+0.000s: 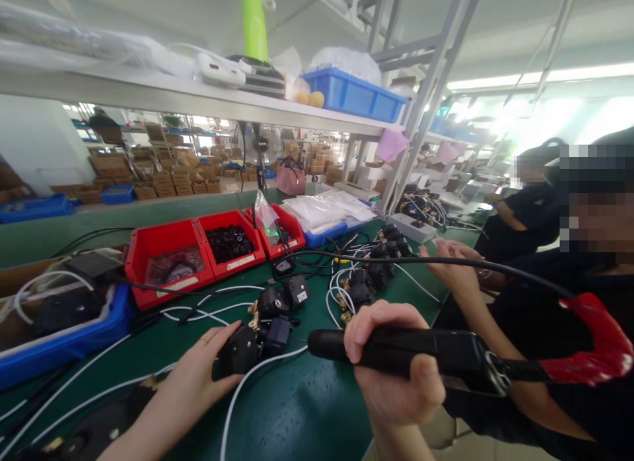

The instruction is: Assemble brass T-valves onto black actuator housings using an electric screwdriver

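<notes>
My right hand (pixel 391 368) is wrapped around a black electric screwdriver (pixel 436 355), which lies nearly level with its thin tip pointing left. Red tape covers part of its cord at the right. My left hand (pixel 198 375) grips a black boxy device (pixel 242 349) on the green bench, thumb and fingers on either side. Close behind it are more black devices (pixel 297 291) with brass fittings (pixel 254 314) and a dark blue block (pixel 277 332). A white cable (pixel 232 401) curves past my left thumb. The screwdriver tip is apart from the held device.
Red bins (pixel 168 243) with small black parts stand behind the devices. At the left is a blue tray (pixel 113 322). More cabled devices (pixel 361 286) lie at centre right. A co-worker's hands (pixel 456 269) are at the right; a shelf (pixel 198 94) crosses above.
</notes>
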Demonstrator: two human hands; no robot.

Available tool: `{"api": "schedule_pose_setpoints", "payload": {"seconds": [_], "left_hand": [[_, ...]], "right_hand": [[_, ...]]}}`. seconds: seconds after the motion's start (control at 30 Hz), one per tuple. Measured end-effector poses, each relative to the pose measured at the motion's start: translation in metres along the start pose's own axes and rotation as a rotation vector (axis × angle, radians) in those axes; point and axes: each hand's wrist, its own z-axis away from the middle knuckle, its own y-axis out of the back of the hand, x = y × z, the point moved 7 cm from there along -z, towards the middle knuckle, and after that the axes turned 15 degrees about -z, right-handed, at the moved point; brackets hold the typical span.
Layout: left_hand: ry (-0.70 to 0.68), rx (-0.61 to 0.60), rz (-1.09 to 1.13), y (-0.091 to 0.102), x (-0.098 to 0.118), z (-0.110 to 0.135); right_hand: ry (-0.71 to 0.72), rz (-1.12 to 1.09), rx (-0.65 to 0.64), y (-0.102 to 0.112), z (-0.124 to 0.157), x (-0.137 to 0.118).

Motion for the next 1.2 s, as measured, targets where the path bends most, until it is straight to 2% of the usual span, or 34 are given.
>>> {"api": "schedule_pose_setpoints", "payload": {"seconds": [0.07, 0.17, 0.3, 0.4, 0.47, 0.53, 0.67, 0.83, 0.9, 1.0, 1.2], "left_hand": [[0.010, -0.022, -0.026, -0.001, -0.004, 0.003], [0.029, -0.127, -0.099, 0.002, -0.015, 0.005], [0.016, -0.268, -0.192, 0.023, -0.022, -0.001], [0.023, -0.224, -0.348, 0.052, 0.000, -0.020], [0.000, -0.171, -0.345, 0.064, 0.029, -0.038], [-0.065, -0.134, -0.354, 0.068, 0.062, -0.056], [-0.021, -0.160, -0.593, 0.056, 0.102, -0.072], [-0.084, -0.267, -0.764, 0.020, 0.132, -0.056], [-0.063, -0.284, -0.820, 0.007, 0.132, -0.049], [-0.016, -0.301, -0.791, -0.006, 0.122, -0.042], [-0.042, -0.294, -0.564, -0.008, 0.093, -0.028]], "right_hand": [[-0.039, -0.009, -0.006, 0.006, -0.001, 0.004], [-0.097, -0.003, -0.006, 0.017, -0.001, 0.007], [-0.114, 0.012, 0.024, 0.031, -0.002, 0.003], [-0.116, -0.008, 0.070, 0.041, -0.004, 0.000], [-0.123, -0.023, 0.098, 0.047, -0.006, 0.000], [-0.133, -0.036, 0.117, 0.052, -0.007, 0.000], [-0.204, -0.084, 0.139, 0.061, -0.002, 0.004], [-0.381, -0.179, 0.109, 0.061, 0.014, 0.020], [-0.404, -0.203, 0.114, 0.061, 0.019, 0.025], [-0.398, -0.230, 0.132, 0.063, 0.024, 0.028], [-0.404, -0.297, 0.187, 0.071, 0.022, 0.029]]}}
